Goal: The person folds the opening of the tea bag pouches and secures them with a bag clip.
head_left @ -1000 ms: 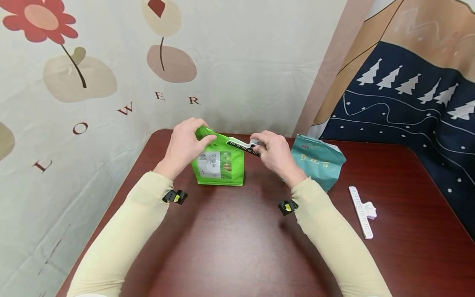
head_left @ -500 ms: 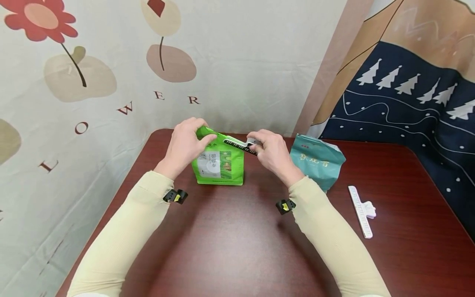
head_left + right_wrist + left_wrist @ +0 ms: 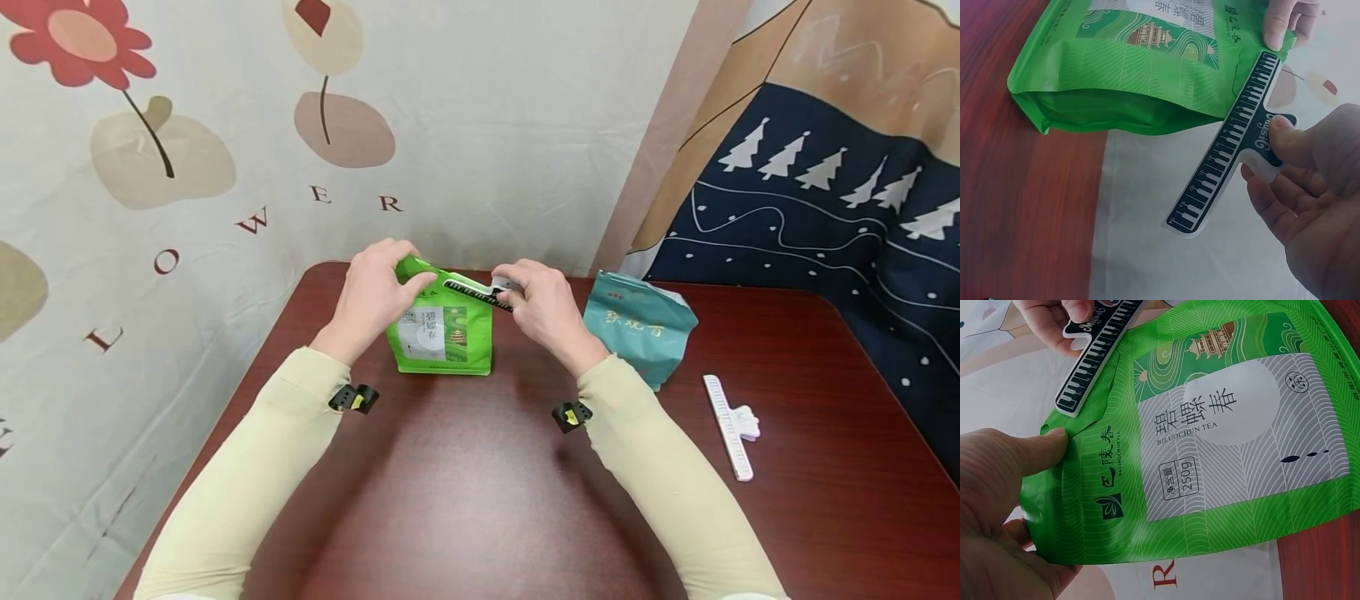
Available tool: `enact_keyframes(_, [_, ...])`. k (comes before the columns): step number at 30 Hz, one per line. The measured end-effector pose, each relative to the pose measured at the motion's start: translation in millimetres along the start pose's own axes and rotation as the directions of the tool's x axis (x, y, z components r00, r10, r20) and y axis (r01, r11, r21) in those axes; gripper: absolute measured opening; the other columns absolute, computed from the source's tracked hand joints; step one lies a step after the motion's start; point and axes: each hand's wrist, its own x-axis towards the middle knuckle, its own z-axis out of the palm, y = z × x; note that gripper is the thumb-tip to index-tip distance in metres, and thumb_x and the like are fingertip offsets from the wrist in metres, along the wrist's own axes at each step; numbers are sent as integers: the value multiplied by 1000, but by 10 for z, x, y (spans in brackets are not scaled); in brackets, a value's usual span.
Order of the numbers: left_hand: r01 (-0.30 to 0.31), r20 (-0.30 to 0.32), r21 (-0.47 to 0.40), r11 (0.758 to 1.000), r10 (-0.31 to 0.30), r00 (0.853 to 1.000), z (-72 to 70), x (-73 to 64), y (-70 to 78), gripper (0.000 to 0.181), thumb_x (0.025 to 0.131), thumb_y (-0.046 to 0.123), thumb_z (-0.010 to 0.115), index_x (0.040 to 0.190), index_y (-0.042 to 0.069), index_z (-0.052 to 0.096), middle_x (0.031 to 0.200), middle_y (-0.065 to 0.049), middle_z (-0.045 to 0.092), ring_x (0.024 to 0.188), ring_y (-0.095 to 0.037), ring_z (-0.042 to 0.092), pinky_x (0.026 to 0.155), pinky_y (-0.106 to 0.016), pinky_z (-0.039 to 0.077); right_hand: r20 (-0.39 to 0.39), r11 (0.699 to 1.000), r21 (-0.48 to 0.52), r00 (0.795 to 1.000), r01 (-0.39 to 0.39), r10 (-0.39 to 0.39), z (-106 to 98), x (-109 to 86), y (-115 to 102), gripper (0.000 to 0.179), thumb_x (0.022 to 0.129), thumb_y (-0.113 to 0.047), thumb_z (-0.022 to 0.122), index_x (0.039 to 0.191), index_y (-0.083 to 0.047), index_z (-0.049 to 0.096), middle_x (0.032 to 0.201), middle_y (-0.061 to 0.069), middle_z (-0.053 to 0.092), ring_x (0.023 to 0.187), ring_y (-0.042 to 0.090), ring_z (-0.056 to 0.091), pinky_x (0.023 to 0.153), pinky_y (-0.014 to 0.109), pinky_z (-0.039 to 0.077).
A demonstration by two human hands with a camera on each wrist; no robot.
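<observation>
1. the left hand (image 3: 369, 290) pinches the top of the green bag (image 3: 442, 337), upright on the tabletop (image 3: 457, 492).
2. the right hand (image 3: 546, 307) grips the piano-patterned clip (image 3: 1229, 144) at the bag's top edge.

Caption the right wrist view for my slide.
Right grip pinches a piano-print clip at the top of a green pouch; left grip holds it.

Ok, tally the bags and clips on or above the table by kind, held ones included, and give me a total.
Bags: 2 (green bag, teal bag)
Clips: 2 (piano-key clip, white clip)
Total: 4
</observation>
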Motion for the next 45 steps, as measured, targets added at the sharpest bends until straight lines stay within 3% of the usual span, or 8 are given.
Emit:
enact_keyframes(15, [-57, -4, -20, 998, 57, 998, -2, -7, -40, 12, 93, 14, 76, 100, 6, 72, 94, -11, 68, 87, -31, 60, 78, -45, 46, 26, 999, 18, 999, -27, 26, -20, 12, -42, 23, 94, -2, 72, 116, -7, 76, 106, 6, 73, 85, 23, 67, 79, 39, 54])
enact_keyframes(23, [-58, -11, -20, 998, 58, 998, 7, -11, -43, 12, 92, 14, 77, 100, 6, 72, 94, -12, 68, 89, -33, 61, 79, -48, 47, 52, 999, 17, 998, -44, 43, -3, 27, -67, 23, 95, -5, 72, 118, -8, 76, 108, 6, 73, 85, 23, 66, 80, 39, 53])
enact_keyframes(36, [-56, -12, -9, 998, 55, 998, 11, 5, -28, 13, 92, 13, 77, 101, 4, 73, 95, -13, 69, 89, -35, 60, 79, -49, 46, 43, 1000, 10, 999, -23, 23, 3, 59, -103, 23, 95, -5, 73, 117, -7, 76, 109, 6, 73, 90, 23, 67, 82, 39, 54])
enact_keyframes(45, [-52, -6, -7, 999, 52, 999, 16, -1, -18, 13, 93, 13, 76, 101, 4, 73, 94, -14, 69, 89, -35, 60, 79, -48, 46, 19, 999, 25, 1000, -21, 21, 28, 55, -94, 21, 94, -4, 73, 115, -8, 77, 103, 5, 73, 85, 22, 66, 79, 37, 54])
